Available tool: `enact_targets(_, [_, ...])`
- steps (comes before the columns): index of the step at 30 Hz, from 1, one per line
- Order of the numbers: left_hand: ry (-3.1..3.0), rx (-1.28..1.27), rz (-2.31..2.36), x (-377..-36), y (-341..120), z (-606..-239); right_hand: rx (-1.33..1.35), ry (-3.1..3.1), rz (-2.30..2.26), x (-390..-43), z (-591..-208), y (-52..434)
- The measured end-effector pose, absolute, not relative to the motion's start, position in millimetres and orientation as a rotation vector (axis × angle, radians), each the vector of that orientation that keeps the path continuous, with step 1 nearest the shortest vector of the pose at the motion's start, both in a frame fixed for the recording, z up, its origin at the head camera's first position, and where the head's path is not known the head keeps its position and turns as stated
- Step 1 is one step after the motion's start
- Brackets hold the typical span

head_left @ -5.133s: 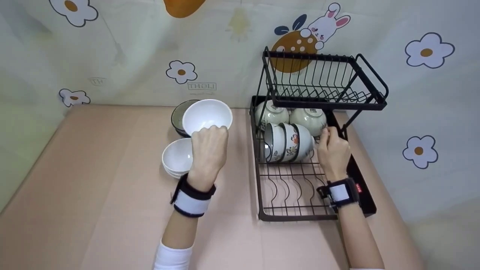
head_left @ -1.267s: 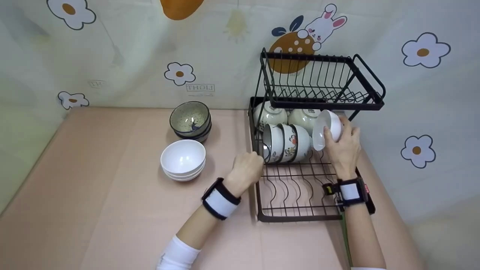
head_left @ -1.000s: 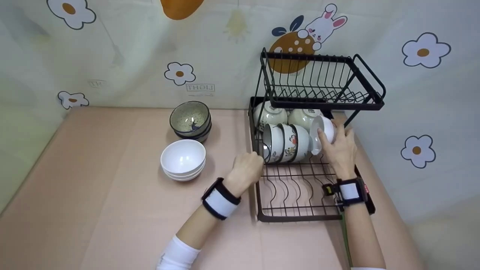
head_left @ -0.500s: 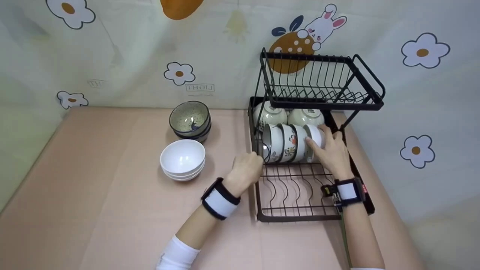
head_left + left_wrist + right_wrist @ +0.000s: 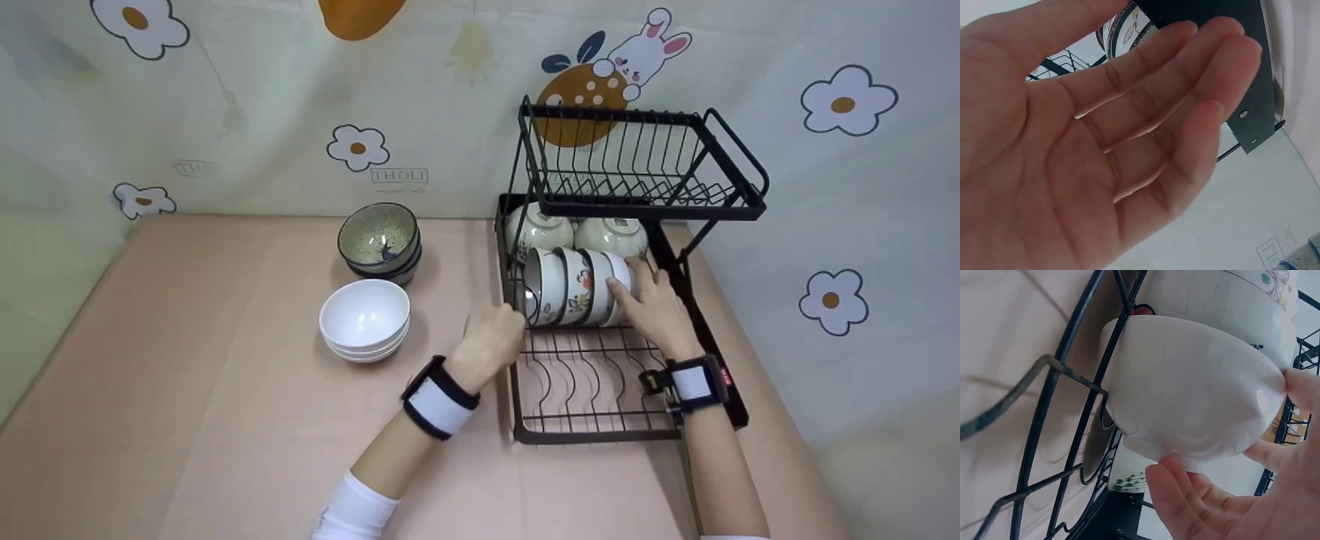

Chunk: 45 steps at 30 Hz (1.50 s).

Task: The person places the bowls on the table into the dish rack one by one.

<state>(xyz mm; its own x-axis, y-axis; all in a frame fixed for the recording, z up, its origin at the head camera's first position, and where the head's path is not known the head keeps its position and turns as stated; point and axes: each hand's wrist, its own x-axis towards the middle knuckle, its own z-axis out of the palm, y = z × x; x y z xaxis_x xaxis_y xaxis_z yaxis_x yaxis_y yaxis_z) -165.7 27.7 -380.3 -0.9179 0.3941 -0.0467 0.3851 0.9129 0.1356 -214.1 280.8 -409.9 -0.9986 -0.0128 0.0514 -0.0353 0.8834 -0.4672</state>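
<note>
My right hand (image 5: 660, 315) holds a plain white bowl (image 5: 619, 289) on its side in the dish rack's lower tier. In the right wrist view, the thumb is at the white bowl's (image 5: 1190, 391) rim and the fingertips are at its foot. It nests against several flower-patterned bowls (image 5: 577, 289) standing on edge in a row. My left hand (image 5: 491, 341) is beside the rack's left rim. The left wrist view shows that hand (image 5: 1100, 135) with loosely bent fingers, nothing in its palm, in front of a black side panel (image 5: 1241, 84).
The two-tier black dish rack (image 5: 592, 435) stands on a pink table (image 5: 225, 390). Two pale green bowls (image 5: 611, 234) sit upside down at its back. To the left are a stack of white bowls (image 5: 365, 319) and a stack of speckled dark-rimmed bowls (image 5: 379, 236).
Earlier my left hand held the white bowl above the table stacks; it then moved to the rack's left side. My right hand took the bowl, lowered it and slid it left against the row.
</note>
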Motion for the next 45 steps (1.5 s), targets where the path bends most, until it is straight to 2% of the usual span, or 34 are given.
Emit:
enact_targets(9, [3.006,0.378,0.227,-167.3,9.9,-367.6,-0.007,-2.937,0.711,-214.8,-410.4,279.5])
enact_targets(17, [3.172,-0.171,0.101,-175.6,-18.5,-354.7,-0.046,-2.893,0.673,-214.9,-409.6,279.7])
enact_targets(22, [2.997,-0.359,0.246,-187.7,-41.2,-354.8,-0.048,-2.892,0.674,-214.4,-409.4,280.1])
enact_targets(32, [2.884,-0.275,0.355,-196.1,-58.5,-365.7,-0.032,-2.884,0.688,-213.6,-409.6,280.7])
enact_targets(45, [2.951,-0.218,0.252,-188.5,-56.8,-356.9,-0.043,-2.889,0.692,-214.5,-409.4,279.5])
